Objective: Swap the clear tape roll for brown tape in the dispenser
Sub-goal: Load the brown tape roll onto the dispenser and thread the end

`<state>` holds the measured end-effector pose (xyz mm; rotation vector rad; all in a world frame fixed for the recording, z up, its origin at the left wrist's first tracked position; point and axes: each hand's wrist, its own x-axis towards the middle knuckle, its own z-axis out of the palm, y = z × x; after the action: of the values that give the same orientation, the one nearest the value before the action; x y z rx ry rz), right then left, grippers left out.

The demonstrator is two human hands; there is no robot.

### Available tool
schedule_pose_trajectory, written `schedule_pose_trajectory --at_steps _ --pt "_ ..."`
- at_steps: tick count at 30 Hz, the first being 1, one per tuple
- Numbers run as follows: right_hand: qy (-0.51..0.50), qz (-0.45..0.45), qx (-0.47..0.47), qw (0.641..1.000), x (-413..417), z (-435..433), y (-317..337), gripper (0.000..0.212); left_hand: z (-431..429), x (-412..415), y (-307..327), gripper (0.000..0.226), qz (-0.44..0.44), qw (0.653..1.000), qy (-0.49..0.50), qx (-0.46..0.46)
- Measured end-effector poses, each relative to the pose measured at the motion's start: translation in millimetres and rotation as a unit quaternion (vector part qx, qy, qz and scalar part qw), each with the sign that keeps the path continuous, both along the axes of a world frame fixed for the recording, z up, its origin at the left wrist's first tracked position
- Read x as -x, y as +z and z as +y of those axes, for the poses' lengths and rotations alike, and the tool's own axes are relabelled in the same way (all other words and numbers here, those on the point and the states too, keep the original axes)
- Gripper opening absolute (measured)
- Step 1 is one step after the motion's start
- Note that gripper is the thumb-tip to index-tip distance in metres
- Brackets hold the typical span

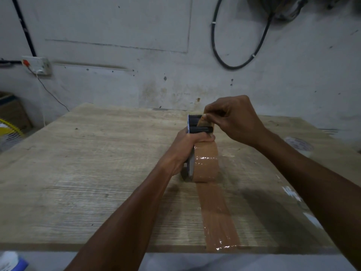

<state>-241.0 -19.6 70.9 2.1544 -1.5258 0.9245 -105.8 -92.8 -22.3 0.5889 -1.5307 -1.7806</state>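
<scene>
A brown tape roll (207,165) sits in the tape dispenser (197,125), which stands on the wooden table (88,163) right of centre. My left hand (187,151) grips the dispenser from its left side. My right hand (234,118) pinches the brown tape end at the dispenser's toothed front, by the black roller. A strip of brown tape (216,216) lies stuck to the table from the roll down to the near edge. A clear tape roll (298,145) lies flat, blurred, at the table's right side.
The table's far edge meets a grey wall with a hanging black cable (240,63) and a socket (37,65). A yellow fan (7,133) and a cardboard box (11,110) stand left of the table. A white and blue object (11,261) shows at the bottom left.
</scene>
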Motion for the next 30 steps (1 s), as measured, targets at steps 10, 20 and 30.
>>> schedule_pose_trajectory --at_steps 10,20,30 --pt "0.000 -0.016 0.005 1.000 -4 -4 1 0.008 1 -2 0 0.049 0.001 1.000 -0.001 0.013" --pt "-0.003 -0.018 0.017 1.000 -8 -12 10 0.011 7 1 5 0.062 0.013 0.999 -0.002 0.036" --pt "-0.012 0.001 -0.017 1.000 -3 -14 13 0.009 8 0 4 0.058 0.035 0.999 -0.017 0.009"
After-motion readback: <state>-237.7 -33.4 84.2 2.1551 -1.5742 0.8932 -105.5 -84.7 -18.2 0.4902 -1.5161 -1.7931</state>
